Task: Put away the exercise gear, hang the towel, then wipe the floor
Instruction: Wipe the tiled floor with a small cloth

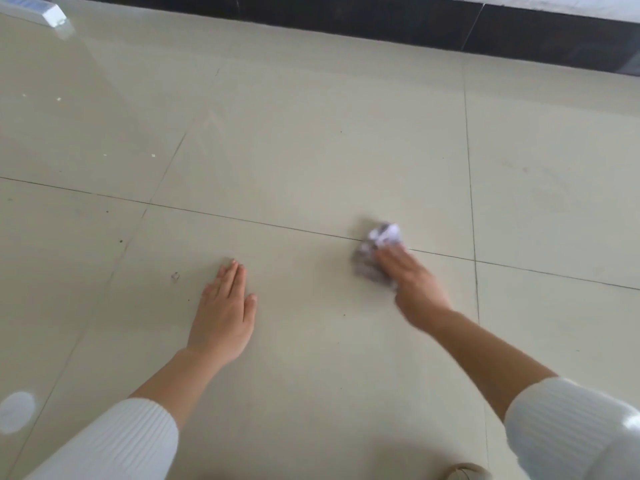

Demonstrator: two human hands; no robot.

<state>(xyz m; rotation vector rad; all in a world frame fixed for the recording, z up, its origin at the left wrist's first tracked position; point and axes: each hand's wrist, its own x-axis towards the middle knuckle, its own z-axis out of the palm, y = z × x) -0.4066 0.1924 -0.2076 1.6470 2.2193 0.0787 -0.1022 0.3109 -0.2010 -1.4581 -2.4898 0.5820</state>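
Observation:
A crumpled grey-and-white cloth (375, 251) lies on the pale tiled floor (294, 150), right of centre. My right hand (412, 282) presses down on the cloth with its fingers stretched over it; hand and cloth are blurred. Further left, my left hand (225, 306) rests flat on the floor with straight fingers and holds nothing. Both forearms come out of white ribbed sleeves.
A dark skirting band (415, 26) runs along the far edge of the floor. A white-and-blue object (45, 10) lies at the top left corner. Small specks and crumbs (152, 155) dot the tiles on the left. Something beige (465, 472) shows at the bottom edge.

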